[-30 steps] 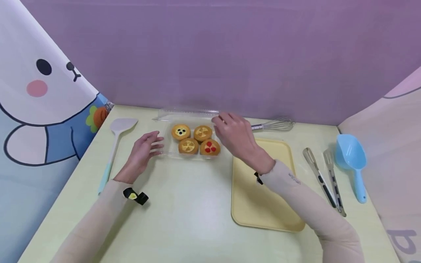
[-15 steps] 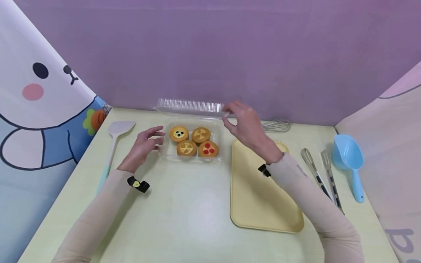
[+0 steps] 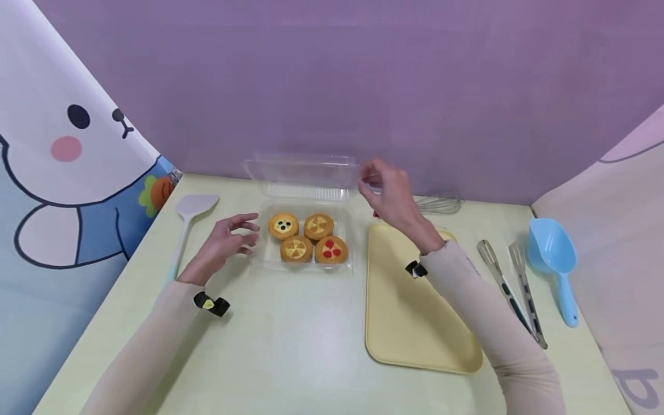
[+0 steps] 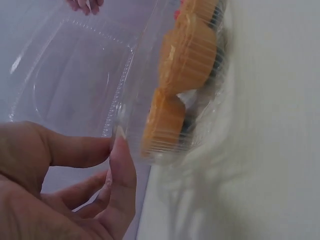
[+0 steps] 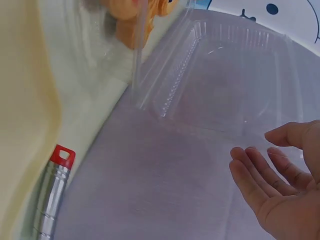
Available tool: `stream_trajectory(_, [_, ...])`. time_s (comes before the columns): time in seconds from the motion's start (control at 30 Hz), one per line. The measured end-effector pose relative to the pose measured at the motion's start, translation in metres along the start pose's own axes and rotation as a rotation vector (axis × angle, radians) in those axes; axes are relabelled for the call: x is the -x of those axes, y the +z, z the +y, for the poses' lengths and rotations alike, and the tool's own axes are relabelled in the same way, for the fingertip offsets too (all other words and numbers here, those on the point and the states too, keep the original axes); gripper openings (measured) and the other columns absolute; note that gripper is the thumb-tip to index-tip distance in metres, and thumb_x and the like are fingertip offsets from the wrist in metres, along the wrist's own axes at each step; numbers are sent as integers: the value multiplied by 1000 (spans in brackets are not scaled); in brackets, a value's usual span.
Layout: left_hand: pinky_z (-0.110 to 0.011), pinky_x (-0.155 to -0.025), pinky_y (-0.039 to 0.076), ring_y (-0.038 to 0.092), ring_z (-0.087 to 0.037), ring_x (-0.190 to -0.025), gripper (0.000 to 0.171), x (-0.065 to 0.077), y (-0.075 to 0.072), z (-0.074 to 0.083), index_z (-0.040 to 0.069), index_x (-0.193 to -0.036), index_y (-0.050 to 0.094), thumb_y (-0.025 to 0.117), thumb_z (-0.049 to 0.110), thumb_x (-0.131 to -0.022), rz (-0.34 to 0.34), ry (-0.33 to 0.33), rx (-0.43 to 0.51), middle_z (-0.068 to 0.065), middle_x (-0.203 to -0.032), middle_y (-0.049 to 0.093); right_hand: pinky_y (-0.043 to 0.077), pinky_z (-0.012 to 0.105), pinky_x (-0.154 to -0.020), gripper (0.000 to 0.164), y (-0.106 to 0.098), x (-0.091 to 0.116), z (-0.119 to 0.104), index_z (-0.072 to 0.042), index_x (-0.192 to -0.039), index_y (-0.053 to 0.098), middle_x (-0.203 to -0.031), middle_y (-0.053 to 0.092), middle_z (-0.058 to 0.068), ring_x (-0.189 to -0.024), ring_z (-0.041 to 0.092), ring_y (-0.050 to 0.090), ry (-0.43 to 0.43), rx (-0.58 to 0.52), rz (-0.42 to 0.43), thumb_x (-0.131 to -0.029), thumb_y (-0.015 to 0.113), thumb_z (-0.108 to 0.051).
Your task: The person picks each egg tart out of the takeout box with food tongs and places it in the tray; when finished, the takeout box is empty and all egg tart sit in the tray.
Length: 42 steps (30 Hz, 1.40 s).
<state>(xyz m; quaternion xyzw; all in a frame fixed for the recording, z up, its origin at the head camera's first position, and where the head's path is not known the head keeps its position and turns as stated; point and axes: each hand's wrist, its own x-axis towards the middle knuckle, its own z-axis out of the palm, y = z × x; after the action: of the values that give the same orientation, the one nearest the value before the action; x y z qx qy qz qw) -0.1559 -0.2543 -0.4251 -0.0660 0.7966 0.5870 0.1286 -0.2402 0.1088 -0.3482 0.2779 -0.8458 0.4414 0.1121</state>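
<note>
Nearest me on the table (image 3: 306, 334), the yellow tray (image 3: 399, 325) lies just to the right of the clear container (image 3: 268, 253), partly under the right sleeve. In the wrist view I find the left hand (image 3: 225, 239) with thumb and finger closed on the container's rim at its left side; how firmly, I cannot tell. Four pastries (image 3: 297, 248) sit inside the container, clustered toward its right. Beyond them the lid (image 3: 306, 172) stands raised at the far edge, apparently hinged there. The right hand (image 3: 389, 190) is beside its right corner, thumb and fingertips parted, with nothing evidently gripped. The whisk (image 3: 441, 204) lies behind the tray, near the curtain (image 3: 321, 86).

Risks, in my judgement: the thin lid, seemingly unsupported, could spring shut over the pastries; a hard pull on the rim could slide or tip the light container; a careless right-hand withdrawal could knock the whisk.
</note>
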Motion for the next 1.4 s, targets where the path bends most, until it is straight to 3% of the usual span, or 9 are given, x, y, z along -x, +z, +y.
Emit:
stream_trajectory(0.13, [-23, -73, 62, 65, -9, -90, 64, 11, 0, -5, 5, -160, 38, 62, 5, -101, -33, -5, -8, -24, -141, 52, 65, 43, -91, 22, 5, 2, 7, 5, -119, 64, -111, 74, 21, -104, 35, 76, 53, -43, -7, -98, 65, -2])
stream_trajectory(0.33, [-28, -73, 65, 71, -19, -99, 69, 27, -4, -10, 5, -161, 36, 63, -1, -98, -81, -18, -20, -29, -140, 53, 66, 42, -85, 29, 12, 5, 16, 1, -128, 63, -109, 74, 20, -98, 35, 76, 101, -53, 8, -99, 65, -3])
stream_trajectory(0.63, [-32, -73, 66, 72, -22, -90, 75, 49, -5, -13, 8, -163, 34, 68, 2, -96, -125, -31, -58, -30, -134, 56, 66, 34, -70, 48, 22, 11, 29, 0, -146, 51, -103, 73, 23, -86, 43, 77, 148, -100, -39, -100, 63, -2])
stream_trajectory(0.83, [-31, -72, 66, 72, -22, -86, 74, 63, -6, -14, 6, -162, 36, 68, 2, -95, -145, -37, -56, -29, -132, 56, 67, 38, -75, 55, 28, 14, 42, 5, -152, 45, -110, 70, 32, -90, 50, 73, 302, -211, -100, -100, 62, 1])
stream_trajectory(1.1, [-31, -70, 65, 71, -19, -81, 75, 72, -5, -16, 4, -162, 35, 67, 0, -94, -183, -10, -34, -29, -130, 56, 66, 47, -84, 67, 37, 20, 51, 3, -158, 38, -117, 69, 26, -88, 33, 76, 510, -214, -181, -99, 68, -5])
stream_trajectory(1.4, [-31, -70, 65, 68, -13, -77, 78, 75, -5, -19, 1, -162, 32, 68, -1, -94, -202, 13, -25, -33, -134, 52, 67, 30, -78, 65, 48, 23, 63, 2, -159, 37, -116, 63, 18, -77, 14, 72, 676, -401, -202, -100, 65, -2])
